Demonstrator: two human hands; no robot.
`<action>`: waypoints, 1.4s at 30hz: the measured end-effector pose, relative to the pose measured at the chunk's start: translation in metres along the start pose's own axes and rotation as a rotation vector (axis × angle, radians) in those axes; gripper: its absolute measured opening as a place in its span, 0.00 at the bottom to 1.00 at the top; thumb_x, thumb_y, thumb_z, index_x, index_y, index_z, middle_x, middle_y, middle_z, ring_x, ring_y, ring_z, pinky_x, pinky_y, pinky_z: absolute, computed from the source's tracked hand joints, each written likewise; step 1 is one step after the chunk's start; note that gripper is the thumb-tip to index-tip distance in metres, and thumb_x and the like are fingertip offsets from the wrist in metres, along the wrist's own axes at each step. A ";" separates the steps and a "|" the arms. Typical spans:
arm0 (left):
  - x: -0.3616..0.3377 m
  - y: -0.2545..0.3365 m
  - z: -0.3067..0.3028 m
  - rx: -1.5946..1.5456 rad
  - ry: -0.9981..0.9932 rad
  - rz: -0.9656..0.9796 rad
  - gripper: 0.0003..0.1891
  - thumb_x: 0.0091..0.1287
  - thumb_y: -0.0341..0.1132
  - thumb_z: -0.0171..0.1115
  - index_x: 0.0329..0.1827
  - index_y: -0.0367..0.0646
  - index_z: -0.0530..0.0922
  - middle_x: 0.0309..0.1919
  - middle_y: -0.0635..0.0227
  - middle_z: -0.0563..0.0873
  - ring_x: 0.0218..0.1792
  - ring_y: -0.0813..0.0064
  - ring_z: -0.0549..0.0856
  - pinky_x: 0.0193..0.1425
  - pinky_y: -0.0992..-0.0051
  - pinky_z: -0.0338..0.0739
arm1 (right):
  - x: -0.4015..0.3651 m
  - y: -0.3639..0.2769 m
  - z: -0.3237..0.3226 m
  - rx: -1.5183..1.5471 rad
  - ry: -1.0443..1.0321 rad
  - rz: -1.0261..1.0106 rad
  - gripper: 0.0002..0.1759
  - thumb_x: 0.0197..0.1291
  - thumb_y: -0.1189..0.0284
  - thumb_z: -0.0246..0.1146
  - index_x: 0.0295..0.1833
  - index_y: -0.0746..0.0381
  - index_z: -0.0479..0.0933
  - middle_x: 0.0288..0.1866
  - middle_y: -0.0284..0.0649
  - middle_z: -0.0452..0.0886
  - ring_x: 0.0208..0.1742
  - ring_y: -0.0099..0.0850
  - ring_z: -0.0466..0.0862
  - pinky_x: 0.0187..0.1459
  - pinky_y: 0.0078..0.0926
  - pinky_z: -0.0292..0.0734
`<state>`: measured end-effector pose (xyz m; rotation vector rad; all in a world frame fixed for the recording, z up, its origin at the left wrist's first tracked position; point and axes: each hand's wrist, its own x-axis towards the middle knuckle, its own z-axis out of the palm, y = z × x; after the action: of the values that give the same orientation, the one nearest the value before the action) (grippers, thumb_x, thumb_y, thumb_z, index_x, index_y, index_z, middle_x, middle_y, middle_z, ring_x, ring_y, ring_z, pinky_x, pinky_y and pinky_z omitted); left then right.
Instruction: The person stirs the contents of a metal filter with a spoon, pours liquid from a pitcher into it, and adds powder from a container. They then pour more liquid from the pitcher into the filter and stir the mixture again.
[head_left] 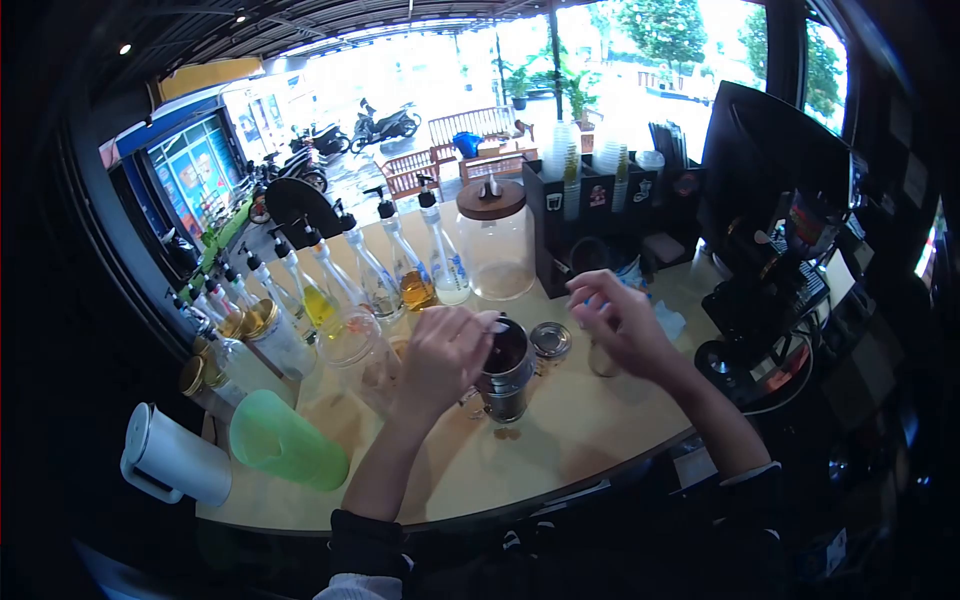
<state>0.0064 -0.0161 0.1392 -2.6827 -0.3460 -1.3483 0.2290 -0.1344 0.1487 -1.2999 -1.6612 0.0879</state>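
My left hand (445, 352) is at the left rim of a shiny metal canister (507, 385) with a dark inside. Its fingers are bent together, and what they hold, if anything, is hidden. To the right, my right hand (625, 325) hovers over the counter, its fingers loosely curled and apart, with nothing seen in them. Below it stands a clear glass (602, 362), partly covered by the hand. A round metal lid (551, 341) lies just right of the canister. Left of my left hand is a clear pitcher (352, 348).
Pump bottles (415, 270) line the back left of the counter (560, 440), beside a wood-lidded glass jar (498, 250). A green pitcher (290, 440) and a white jug (180, 458) stand front left. A black cup organizer (610, 205) and a dark monitor (770, 160) are right.
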 end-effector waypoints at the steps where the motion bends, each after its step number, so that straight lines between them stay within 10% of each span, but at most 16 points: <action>1: 0.000 -0.001 -0.001 -0.012 0.003 0.003 0.09 0.60 0.28 0.66 0.44 0.44 0.82 0.30 0.66 0.80 0.35 0.63 0.80 0.44 0.65 0.74 | -0.006 0.019 -0.008 -0.100 0.057 0.076 0.13 0.64 0.74 0.61 0.53 0.66 0.74 0.38 0.41 0.81 0.35 0.29 0.81 0.35 0.27 0.78; 6: -0.005 -0.009 -0.003 -0.133 0.063 -0.224 0.07 0.63 0.32 0.65 0.41 0.41 0.83 0.29 0.65 0.82 0.32 0.64 0.82 0.40 0.66 0.76 | -0.080 0.173 -0.028 -0.448 0.097 0.229 0.11 0.67 0.72 0.58 0.51 0.66 0.76 0.37 0.40 0.80 0.38 0.22 0.79 0.39 0.22 0.74; 15: -0.008 -0.010 0.009 -0.224 0.186 -0.298 0.05 0.62 0.30 0.67 0.38 0.40 0.83 0.27 0.63 0.86 0.26 0.70 0.86 0.32 0.72 0.78 | -0.124 0.194 0.004 0.376 0.230 0.530 0.10 0.73 0.69 0.51 0.38 0.63 0.71 0.30 0.32 0.75 0.33 0.19 0.75 0.38 0.21 0.71; 31: -0.011 -0.003 -0.003 -0.238 0.212 -0.373 0.05 0.61 0.30 0.68 0.37 0.40 0.83 0.28 0.64 0.87 0.27 0.72 0.87 0.32 0.75 0.79 | 0.008 0.048 0.002 0.560 0.116 0.250 0.10 0.71 0.71 0.58 0.36 0.62 0.66 0.27 0.25 0.68 0.28 0.11 0.64 0.28 0.13 0.61; 42: -0.014 -0.004 -0.010 -0.263 0.223 -0.375 0.05 0.61 0.29 0.68 0.38 0.39 0.83 0.26 0.65 0.86 0.26 0.75 0.86 0.32 0.76 0.78 | 0.052 0.005 0.007 0.160 -0.067 0.117 0.13 0.65 0.74 0.63 0.34 0.64 0.64 0.21 0.24 0.58 0.26 0.11 0.57 0.26 0.14 0.61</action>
<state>-0.0104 -0.0165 0.1333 -2.7234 -0.7215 -1.8992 0.2303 -0.0889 0.1750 -1.2836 -1.5981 0.3307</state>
